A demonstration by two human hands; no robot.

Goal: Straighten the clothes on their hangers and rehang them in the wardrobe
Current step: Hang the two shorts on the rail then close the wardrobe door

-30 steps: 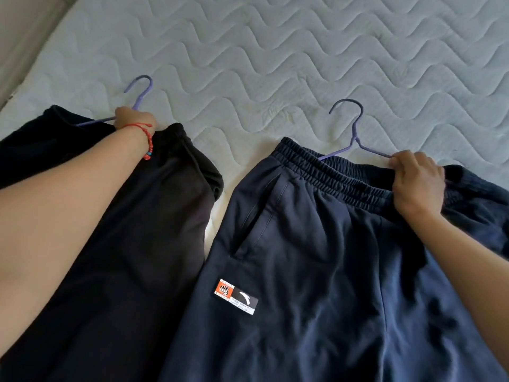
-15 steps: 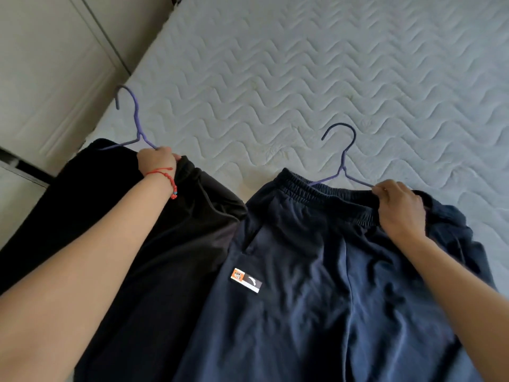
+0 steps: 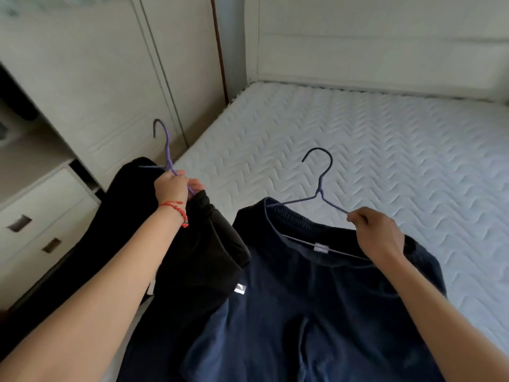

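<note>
My left hand point(image 3: 172, 188), with a red bracelet on the wrist, grips the shoulder of a purple hanger point(image 3: 166, 144) that carries black trousers point(image 3: 176, 260). The hook points up toward the wardrobe. My right hand point(image 3: 377, 232) pinches the right arm of a second purple hanger point(image 3: 321, 177) holding navy trousers point(image 3: 316, 312) by the elastic waistband. Both garments hang lifted above the bed, the navy pair to the right of the black pair and partly overlapping it.
A white quilted mattress point(image 3: 358, 150) spreads behind and to the right. White wardrobe doors point(image 3: 96, 78) stand at the left, with a drawer unit point(image 3: 35, 216) below them. A pale headboard wall point(image 3: 385, 45) runs along the back.
Both hangers with their trousers have risen off the mattress. The view has tilted up, so the wardrobe, drawers and back wall now show. My left hand's hanger hook has swung upright.
</note>
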